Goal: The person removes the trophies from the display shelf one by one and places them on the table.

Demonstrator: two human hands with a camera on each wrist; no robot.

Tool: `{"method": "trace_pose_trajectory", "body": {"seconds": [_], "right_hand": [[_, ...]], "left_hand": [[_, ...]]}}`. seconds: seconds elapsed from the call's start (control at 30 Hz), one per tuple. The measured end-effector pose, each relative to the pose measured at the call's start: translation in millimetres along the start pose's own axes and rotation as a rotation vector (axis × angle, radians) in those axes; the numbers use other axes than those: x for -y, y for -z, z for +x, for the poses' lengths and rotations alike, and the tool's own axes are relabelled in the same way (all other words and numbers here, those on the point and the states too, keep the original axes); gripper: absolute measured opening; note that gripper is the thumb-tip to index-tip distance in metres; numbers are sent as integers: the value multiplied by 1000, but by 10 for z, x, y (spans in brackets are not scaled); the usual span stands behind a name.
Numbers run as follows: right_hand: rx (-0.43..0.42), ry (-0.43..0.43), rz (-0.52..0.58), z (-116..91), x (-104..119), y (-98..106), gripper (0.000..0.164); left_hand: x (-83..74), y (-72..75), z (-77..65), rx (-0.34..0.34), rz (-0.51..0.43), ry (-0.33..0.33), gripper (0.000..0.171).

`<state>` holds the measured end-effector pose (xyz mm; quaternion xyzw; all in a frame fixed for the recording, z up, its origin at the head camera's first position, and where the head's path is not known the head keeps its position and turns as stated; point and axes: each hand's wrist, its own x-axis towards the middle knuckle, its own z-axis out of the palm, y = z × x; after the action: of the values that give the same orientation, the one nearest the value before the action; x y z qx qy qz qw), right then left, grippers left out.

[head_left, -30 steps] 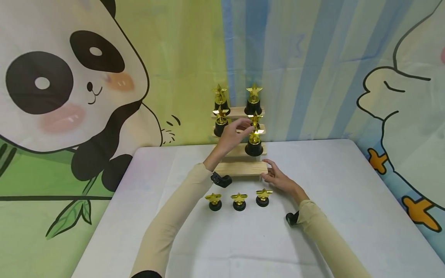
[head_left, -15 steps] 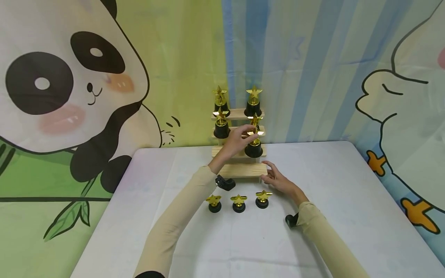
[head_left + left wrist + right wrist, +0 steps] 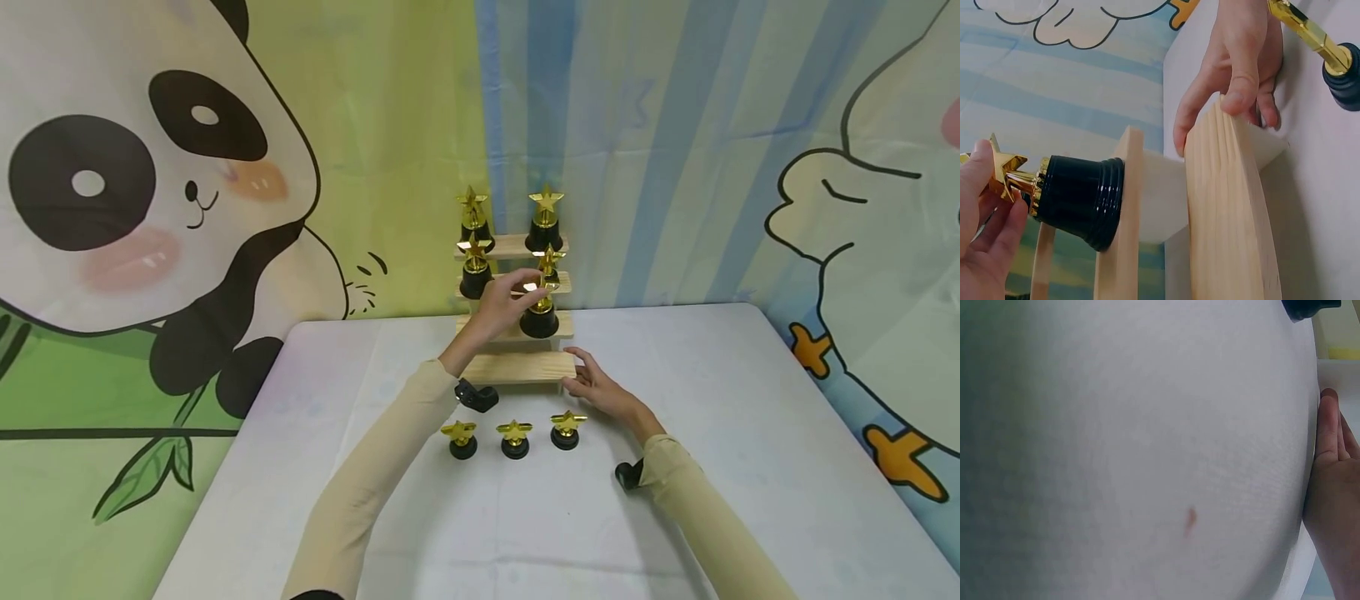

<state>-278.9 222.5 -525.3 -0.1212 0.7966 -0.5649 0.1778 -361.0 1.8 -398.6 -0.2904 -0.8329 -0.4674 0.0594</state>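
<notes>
My left hand [image 3: 495, 312] pinches the gold star of a small trophy [image 3: 540, 323] between thumb and fingers. In the left wrist view, the black base of this trophy [image 3: 1082, 197] is right at the surface of a wooden shelf board, the second from the bottom. My right hand [image 3: 602, 390] holds the right end of the lowest board [image 3: 521, 367] of the stepped rack, thumb on the front edge and a finger behind. On the upper boards stand several other star trophies, one [image 3: 548, 262] partly hidden behind the held one.
Three star trophies stand in a row on the white table [image 3: 675, 517] before the rack: left [image 3: 462, 442], middle [image 3: 515, 440] and right [image 3: 566, 432]. A printed curtain [image 3: 405, 167] with a panda hangs close behind the rack.
My left hand has come down and closer around the trophy's star, then drawn the trophy slightly left along its board. My right hand keeps its place on the lowest board.
</notes>
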Motion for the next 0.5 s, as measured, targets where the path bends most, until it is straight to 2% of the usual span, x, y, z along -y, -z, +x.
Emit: {"method": "trace_pose_trajectory", "body": {"seconds": [0.17,0.5], "right_hand": [[4,-9,-1,4,-2,-31,69],[-3,-20,21,-8,-5,-21,68]], "left_hand": [[29,155,-109,3,-3,12,41],[-62,464,-418,27,-36,6,41]]}}
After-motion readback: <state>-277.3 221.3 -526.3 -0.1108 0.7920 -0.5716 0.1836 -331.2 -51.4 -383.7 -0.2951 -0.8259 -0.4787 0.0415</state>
